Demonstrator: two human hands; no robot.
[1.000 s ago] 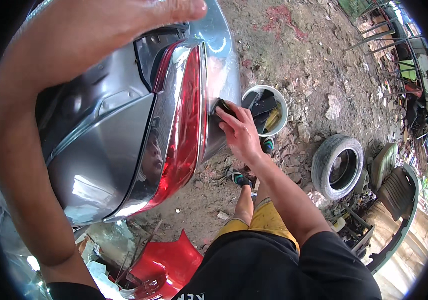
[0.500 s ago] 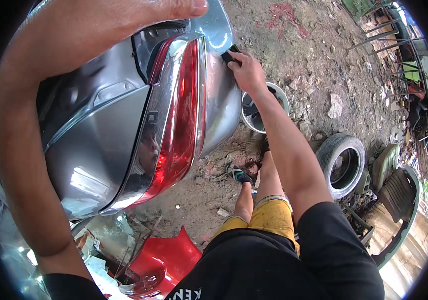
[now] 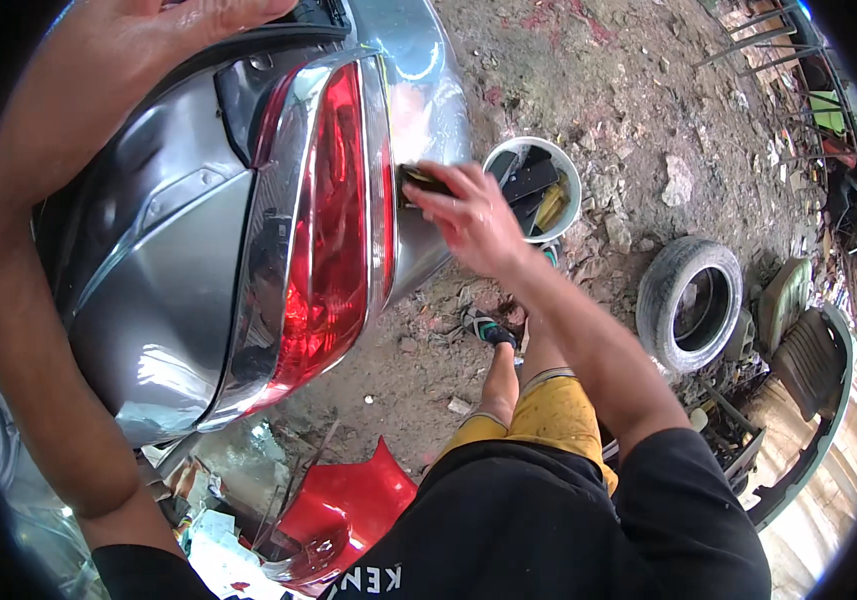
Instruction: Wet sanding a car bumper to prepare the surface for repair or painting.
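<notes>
My right hand grips a small dark sanding block with a yellowish edge. It rests against the silver-grey rear panel, just beside the red and clear tail light. The fingers bend over the block and cover part of it. My left arm reaches up along the car's left side. At the top edge, my left hand is partly cut off; the one digit that shows lies stretched out over the dark trunk opening, and the other fingers are out of view.
Right of the panel, a white bucket holds dark pieces and a yellow one. A tyre lies farther right, near a curved bumper piece. A red body panel is at lower left. The ground is rough and stony.
My right hand has slid the block along the panel, leftward and nearer to me, up to the tail light. My left hand has shifted left and up, and the bucket's contents now show.
</notes>
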